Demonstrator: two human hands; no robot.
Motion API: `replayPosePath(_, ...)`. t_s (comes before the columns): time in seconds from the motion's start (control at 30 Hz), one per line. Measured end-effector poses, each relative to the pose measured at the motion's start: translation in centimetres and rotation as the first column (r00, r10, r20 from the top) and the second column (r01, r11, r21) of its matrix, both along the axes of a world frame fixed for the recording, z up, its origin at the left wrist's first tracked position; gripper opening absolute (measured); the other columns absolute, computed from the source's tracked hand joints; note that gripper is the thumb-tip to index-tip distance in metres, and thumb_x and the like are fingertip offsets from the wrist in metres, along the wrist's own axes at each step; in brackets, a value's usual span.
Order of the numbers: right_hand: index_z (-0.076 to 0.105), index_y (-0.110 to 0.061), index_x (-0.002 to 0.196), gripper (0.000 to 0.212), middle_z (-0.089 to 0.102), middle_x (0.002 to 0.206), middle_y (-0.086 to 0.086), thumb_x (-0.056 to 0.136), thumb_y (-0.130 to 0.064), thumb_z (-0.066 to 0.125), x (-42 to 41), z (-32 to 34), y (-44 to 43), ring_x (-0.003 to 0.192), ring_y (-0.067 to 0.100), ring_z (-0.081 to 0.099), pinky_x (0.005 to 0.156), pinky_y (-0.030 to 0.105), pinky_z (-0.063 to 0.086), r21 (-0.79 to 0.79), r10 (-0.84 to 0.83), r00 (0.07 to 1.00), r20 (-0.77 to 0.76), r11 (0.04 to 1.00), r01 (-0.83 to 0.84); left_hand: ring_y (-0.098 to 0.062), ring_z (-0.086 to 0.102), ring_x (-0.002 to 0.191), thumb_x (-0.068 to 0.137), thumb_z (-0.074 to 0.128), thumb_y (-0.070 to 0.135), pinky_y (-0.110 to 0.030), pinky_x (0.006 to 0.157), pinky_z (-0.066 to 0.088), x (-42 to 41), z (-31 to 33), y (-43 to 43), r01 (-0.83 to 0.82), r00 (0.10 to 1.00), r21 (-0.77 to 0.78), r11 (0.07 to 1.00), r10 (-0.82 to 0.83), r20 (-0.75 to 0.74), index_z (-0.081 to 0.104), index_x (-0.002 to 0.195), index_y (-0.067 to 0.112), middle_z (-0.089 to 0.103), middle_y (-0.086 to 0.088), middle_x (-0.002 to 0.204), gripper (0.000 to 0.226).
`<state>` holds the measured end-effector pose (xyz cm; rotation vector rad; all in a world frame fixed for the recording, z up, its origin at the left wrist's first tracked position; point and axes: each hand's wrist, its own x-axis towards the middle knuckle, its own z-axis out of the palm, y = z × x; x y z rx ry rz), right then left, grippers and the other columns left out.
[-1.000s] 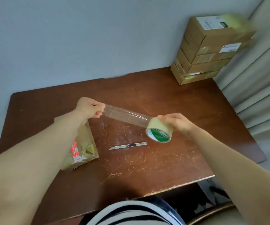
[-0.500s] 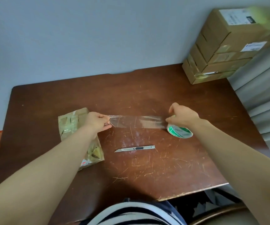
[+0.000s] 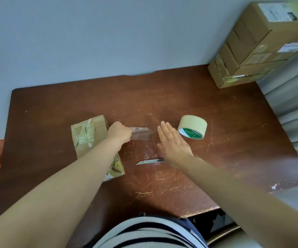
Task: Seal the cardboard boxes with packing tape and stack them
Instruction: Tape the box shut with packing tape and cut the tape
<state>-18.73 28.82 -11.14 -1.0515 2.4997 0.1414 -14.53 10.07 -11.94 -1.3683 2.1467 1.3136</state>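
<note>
the left hand (image 3: pixel 119 133) pinches one end of a clear tape strip (image 3: pixel 142 134) just beside the taped cardboard box (image 3: pixel 89 133) near the table's (image 3: pixel 55 108) left edge. the right hand (image 3: pixel 173 144) hovers flat, fingers straight, above the utility knife (image 3: pixel 150 161). the tape roll (image 3: pixel 193 127) shows a green-and-white label, unreadable. stacked boxes (image 3: pixel 248 56) at the far right corner carry white labels, print too small to read.

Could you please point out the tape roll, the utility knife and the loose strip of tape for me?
tape roll (image 3: pixel 193 124), head view, on its tan outer band.
utility knife (image 3: pixel 150 161), head view, middle of its body.
strip of tape (image 3: pixel 142 134), head view, its clear free end.
</note>
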Motion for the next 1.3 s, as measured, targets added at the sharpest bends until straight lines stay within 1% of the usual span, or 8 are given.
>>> replayPosePath(0.1, -0.019, -0.009, 0.148, 0.066, -0.030, 0.154, 0.007, 0.102, -0.045, 0.013, 1.8, -1.7, -0.4, 0.143, 0.019, -0.025, 0.116, 0.033, -0.011, 0.065, -0.109, 0.984, 0.140, 0.993, 0.101, -0.019, 0.058, 0.060, 0.089, 0.052, 0.001, -0.021, 0.046, 0.038, -0.2, 0.0, -0.3, -0.010, 1.000, 0.025, 1.000, 0.010, -0.003, 0.055, 0.090, -0.015, 0.053, -0.020, 0.071, 0.017)
replayPosePath(0.23, -0.013, -0.010, 0.150, 0.066, -0.024, 0.157, 0.007, 0.103, -0.043, 0.019, 1.3, -2.5, -0.7, 0.145, 0.020, -0.019, 0.119, 0.034, -0.005, 0.107, -0.135, 0.968, 0.210, 0.988, 0.115, -0.030, 0.065, 0.092, 0.088, 0.055, 0.000, -0.042, 0.083, 0.057, -0.3, -0.2, -0.6, -0.066, 0.996, 0.077, 0.995, 0.071, -0.052, 0.056, 0.111, -0.010, 0.058, -0.018, 0.106, 0.025)
replayPosePath(0.47, 0.044, -0.019, 0.140, 0.045, 0.044, 0.138, 0.003, 0.096, -0.021, 0.051, 3.0, -1.1, 2.2, 0.126, 0.023, 0.039, 0.100, 0.030, 0.033, -0.108, 0.092, 0.986, 0.138, 0.991, -0.078, -0.030, 0.068, 0.089, 0.092, 0.057, 0.005, -0.042, 0.085, 0.056, 0.1, 0.3, -0.4, -0.064, 0.995, 0.088, 0.994, 0.071, -0.073, 0.057, 0.118, -0.006, 0.061, -0.015, 0.113, 0.028)
replayPosePath(0.67, 0.055, -0.015, 0.124, 0.030, 0.049, 0.117, 0.005, 0.095, -0.019, 0.047, 2.9, -1.3, 2.5, 0.103, 0.025, 0.053, 0.081, 0.032, 0.045, -0.092, -0.172, 0.941, 0.290, 0.974, 0.206, -0.030, 0.070, 0.084, 0.092, 0.059, 0.005, -0.042, 0.087, 0.056, 0.4, 0.0, -0.2, -0.085, 0.991, 0.077, 0.993, 0.092, -0.092, 0.063, 0.095, -0.005, 0.062, -0.008, 0.078, 0.012)
replayPosePath(0.87, 0.055, -0.012, 0.097, 0.014, 0.058, 0.083, 0.005, 0.096, -0.019, 0.043, 1.8, -0.2, 0.1, 0.072, 0.020, 0.052, 0.060, 0.028, 0.042, -0.166, -0.492, 0.654, 0.574, 0.712, 0.682, -0.029, 0.070, 0.078, 0.092, 0.057, 0.004, -0.043, 0.085, 0.056, 0.3, 0.0, -0.1, -0.094, 0.989, 0.072, 0.993, 0.102, -0.109, 0.064, 0.084, 0.002, 0.061, -0.005, 0.075, 0.011)
replayPosePath(1.03, 0.055, -0.002, 0.106, 0.029, 0.067, 0.092, 0.017, 0.101, -0.018, 0.031, 1.6, -0.1, -2.0, 0.062, 0.025, 0.059, 0.065, 0.036, 0.053, -0.091, -0.525, 0.611, 0.593, 0.710, 0.699, -0.027, 0.070, 0.079, 0.094, 0.055, 0.005, -0.042, 0.085, 0.056, 0.3, 0.3, 0.0, -0.079, 0.989, 0.050, 0.996, 0.085, -0.124, 0.066, 0.094, 0.001, 0.060, -0.003, 0.076, 0.012)
replayPosePath(1.17, 0.050, -0.006, 0.082, 0.026, 0.054, 0.072, 0.006, 0.100, -0.015, 0.033, 1.6, -0.3, -2.8, 0.075, 0.029, 0.055, 0.063, 0.030, 0.042, -0.092, -0.538, 0.708, 0.458, 0.763, 0.640, -0.029, 0.070, 0.080, 0.094, 0.054, 0.004, -0.041, 0.086, 0.056, 0.3, 0.7, 0.1, -0.072, 0.989, 0.045, 0.996, 0.077, -0.123, 0.066, 0.102, -0.002, 0.064, -0.009, 0.088, 0.016)
replayPosePath(1.3, 0.060, 0.000, 0.106, 0.027, 0.063, 0.095, 0.015, 0.098, -0.011, 0.036, 1.3, 0.2, -3.7, 0.085, 0.030, 0.057, 0.069, 0.029, 0.042, -0.067, -0.535, 0.734, 0.417, 0.788, 0.613, -0.029, 0.069, 0.078, 0.094, 0.053, 0.002, -0.041, 0.084, 0.056, 0.2, 1.2, 0.3, -0.063, 0.990, 0.026, 0.998, 0.065, -0.126, 0.067, 0.105, -0.004, 0.056, -0.002, 0.080, 0.018)
